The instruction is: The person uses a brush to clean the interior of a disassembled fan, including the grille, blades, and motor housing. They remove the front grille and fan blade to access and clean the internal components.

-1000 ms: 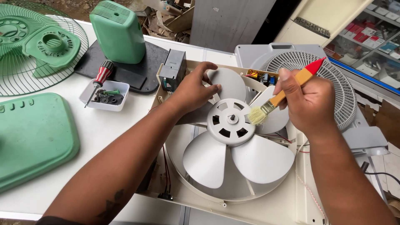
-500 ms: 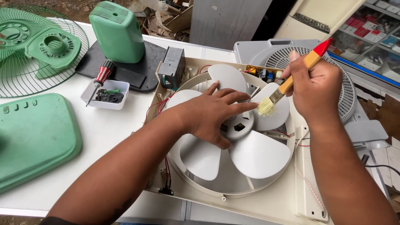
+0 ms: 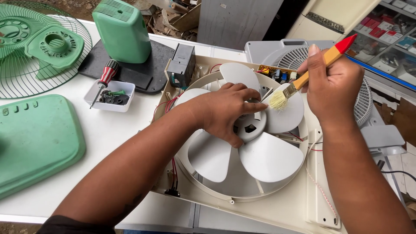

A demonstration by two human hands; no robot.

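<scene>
A cream box-fan housing (image 3: pixel 318 197) lies flat on the white table with its white blade wheel (image 3: pixel 268 160) facing up. My left hand (image 3: pixel 229 110) rests palm down over the round hub (image 3: pixel 251 128), fingers spread across a blade. My right hand (image 3: pixel 333 89) grips a paintbrush (image 3: pixel 303 80) with a yellow handle and red tip. Its pale bristles touch the upper right blade beside my left fingertips. Red wires and a small circuit board (image 3: pixel 277 73) show at the housing's far edge.
A green fan base (image 3: pixel 37 138), a green wire grille (image 3: pixel 26 56) and a green motor cover (image 3: pixel 123 30) lie to the left. A white tray (image 3: pixel 110 97) of small parts holds a screwdriver (image 3: pixel 104 78). A grey fan grille (image 3: pixel 364 104) sits at right.
My left hand slid from the far blade onto the hub and now lies over it. The brush dropped lower onto the upper right blade.
</scene>
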